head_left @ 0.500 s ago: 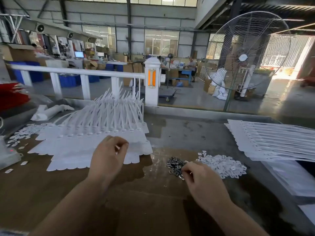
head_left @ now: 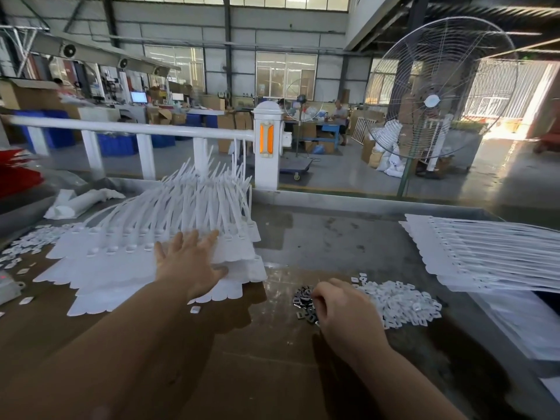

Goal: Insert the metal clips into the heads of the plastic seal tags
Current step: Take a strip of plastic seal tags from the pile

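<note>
Resting flat on the big fanned stack of white plastic seal tags, the left hand has fingers straight & spread, palm down, thumb at the stack's near right edge. Tag straps rise up & back from the stack toward a white railing; tag heads sit in rows just beyond the fingertips.

R hand sits on the brown surface w/ fingers curled down into a small dark pile of metal clips. Fingertips are hidden behind the knuckles, so can't tell if a clip is actually pinched or just touched.

Just right of the clips, touching the R hand's far side: a heap of small white plastic pieces. One loose white piece lies near the L wrist. More scattered white bits at far left edge.

Second stack of seal tags lies flat at right, well apart from both hands, straps running off to the right.

Behind the surface: a large pedestal fan on the workshop floor, cardboard boxes & blue bins further back.
</note>
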### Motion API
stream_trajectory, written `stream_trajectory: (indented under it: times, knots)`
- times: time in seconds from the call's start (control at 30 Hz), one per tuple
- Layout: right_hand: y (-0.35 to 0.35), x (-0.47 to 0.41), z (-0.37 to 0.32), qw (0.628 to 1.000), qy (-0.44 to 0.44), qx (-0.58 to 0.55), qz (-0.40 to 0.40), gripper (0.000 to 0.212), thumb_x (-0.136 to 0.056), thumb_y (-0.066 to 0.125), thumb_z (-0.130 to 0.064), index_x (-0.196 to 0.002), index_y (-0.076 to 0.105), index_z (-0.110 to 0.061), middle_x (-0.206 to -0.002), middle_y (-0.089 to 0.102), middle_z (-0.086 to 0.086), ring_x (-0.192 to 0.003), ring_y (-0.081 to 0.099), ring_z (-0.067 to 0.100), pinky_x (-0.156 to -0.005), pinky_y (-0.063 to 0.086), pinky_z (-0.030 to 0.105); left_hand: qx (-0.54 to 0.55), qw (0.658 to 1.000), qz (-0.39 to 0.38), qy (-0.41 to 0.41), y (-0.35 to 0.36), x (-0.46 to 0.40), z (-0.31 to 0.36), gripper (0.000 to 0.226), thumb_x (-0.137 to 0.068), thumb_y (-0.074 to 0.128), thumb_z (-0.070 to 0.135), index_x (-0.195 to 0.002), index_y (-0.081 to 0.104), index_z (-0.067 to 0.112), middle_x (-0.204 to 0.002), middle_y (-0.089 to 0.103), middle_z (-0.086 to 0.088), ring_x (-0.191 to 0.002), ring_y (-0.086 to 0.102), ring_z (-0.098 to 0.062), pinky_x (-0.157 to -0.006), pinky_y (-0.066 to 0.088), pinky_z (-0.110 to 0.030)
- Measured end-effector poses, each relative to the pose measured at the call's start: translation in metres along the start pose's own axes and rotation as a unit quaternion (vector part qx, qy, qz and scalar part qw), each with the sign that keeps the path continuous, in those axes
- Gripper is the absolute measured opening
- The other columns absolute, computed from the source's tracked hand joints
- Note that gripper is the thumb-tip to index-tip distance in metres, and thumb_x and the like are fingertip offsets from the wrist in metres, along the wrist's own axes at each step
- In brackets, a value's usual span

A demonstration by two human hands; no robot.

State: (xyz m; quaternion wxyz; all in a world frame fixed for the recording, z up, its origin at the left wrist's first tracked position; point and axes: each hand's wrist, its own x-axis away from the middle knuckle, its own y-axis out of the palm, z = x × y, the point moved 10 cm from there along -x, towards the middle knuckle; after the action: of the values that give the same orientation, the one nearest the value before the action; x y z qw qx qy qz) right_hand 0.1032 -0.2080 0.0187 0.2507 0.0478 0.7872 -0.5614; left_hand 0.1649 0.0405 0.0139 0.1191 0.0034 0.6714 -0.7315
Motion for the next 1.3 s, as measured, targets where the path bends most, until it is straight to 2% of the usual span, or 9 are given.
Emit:
stream_trajectory:
  times: [0.2,0.33,0.5,0.6,0.77,0.93,1.0,1.1,1.3]
  knots:
    - [0.000,-0.008,-0.001,1.000,0.002,-0.024,0.000,0.020,-0.096,0.042,-0.024,-0.097,0.062,-0.019,-0.094,0.059,-0.005,-0.087,0.050,0.011,-0.069,0.027,0.020,-0.033,0.999,0.022,0.009,-0.015,-0.004,0.004,0.053,-0.100,0.025,0.043,-0.148,0.003,0.038,-0.156,0.016,0.000,-0.145,0.007,-0.025,-0.113,0.003,-0.060]
    - [-0.001,-0.013,-0.003,0.998,0.002,-0.057,-0.001,0.020,-0.096,0.045,-0.024,-0.101,0.063,-0.018,-0.099,0.062,-0.006,-0.094,0.053,0.010,-0.079,0.038,0.020,-0.020,0.992,0.117,0.045,-0.048,-0.002,0.022,0.074,-0.094,0.041,0.005,-0.148,0.004,0.040,-0.157,0.017,0.007,-0.142,0.022,-0.020,-0.115,0.019,-0.050]
    - [-0.014,-0.020,0.007,0.973,0.070,-0.221,0.022,0.020,-0.096,0.050,-0.023,-0.108,0.064,-0.018,-0.098,0.062,-0.011,-0.089,0.053,0.000,-0.075,0.038,0.005,-0.032,0.967,0.227,0.108,-0.095,0.015,0.065,0.085,-0.086,0.045,-0.007,-0.148,0.008,0.038,-0.156,0.021,0.008,-0.140,0.029,-0.017,-0.113,0.025,-0.039]
    - [-0.016,-0.022,0.023,0.897,0.155,-0.412,0.034,0.021,-0.097,0.047,-0.030,-0.096,0.065,-0.019,-0.089,0.066,-0.011,-0.076,0.061,-0.004,-0.065,0.048,0.008,-0.040,0.961,0.226,0.153,-0.101,0.032,0.096,0.086,-0.086,0.040,-0.006,-0.149,0.000,0.036,-0.158,0.009,0.009,-0.144,0.017,-0.014,-0.116,0.016,-0.040]
    - [-0.004,-0.019,0.037,0.672,0.314,-0.670,0.027,0.044,-0.097,0.035,-0.045,-0.099,0.062,-0.010,-0.085,0.071,0.011,-0.074,0.070,0.018,-0.057,0.054,0.027,-0.054,0.948,0.204,0.239,-0.091,0.065,0.147,0.082,-0.089,0.033,0.000,-0.146,-0.013,0.034,-0.157,-0.006,0.008,-0.145,0.002,-0.012,-0.115,0.004,-0.041]
    - [-0.012,-0.011,0.039,0.577,0.320,-0.751,-0.028,0.048,-0.093,0.043,-0.046,-0.103,0.063,-0.003,-0.095,0.071,0.018,-0.082,0.071,0.029,-0.066,0.056,0.039,-0.053,0.946,0.139,0.288,-0.062,0.087,0.184,0.075,-0.092,0.028,0.007,-0.145,-0.019,0.031,-0.157,-0.012,0.002,-0.145,-0.005,-0.018,-0.114,-0.004,-0.045]
    - [-0.019,-0.005,0.046,0.586,0.312,-0.747,-0.028,0.030,-0.092,0.052,-0.028,-0.098,0.064,-0.001,-0.091,0.072,0.018,-0.077,0.071,0.028,-0.059,0.057,0.036,-0.052,0.943,0.132,0.301,-0.051,0.096,0.193,0.072,-0.095,0.031,0.011,-0.146,-0.018,0.028,-0.158,-0.010,0.000,-0.146,-0.004,-0.019,-0.114,-0.002,-0.046]
    - [-0.025,0.006,0.059,0.649,0.295,-0.701,-0.035,0.017,-0.088,0.055,-0.008,-0.096,0.065,0.003,-0.089,0.072,0.017,-0.076,0.072,0.023,-0.055,0.056,0.028,-0.045,0.939,0.118,0.321,-0.037,0.108,0.205,0.067,-0.098,0.030,0.013,-0.148,-0.014,0.024,-0.159,-0.007,-0.002,-0.146,-0.002,-0.022,-0.114,-0.001,-0.048]
    - [-0.019,0.038,0.086,0.674,0.338,-0.655,-0.049,0.018,-0.090,0.054,-0.006,-0.104,0.065,-0.004,-0.089,0.073,0.015,-0.076,0.071,0.025,-0.053,0.055,0.029,0.047,0.930,0.037,0.362,-0.014,0.128,0.211,0.076,-0.088,0.040,0.041,-0.150,-0.002,0.028,-0.158,-0.007,0.007,-0.142,-0.015,-0.009,-0.110,-0.020,-0.040]
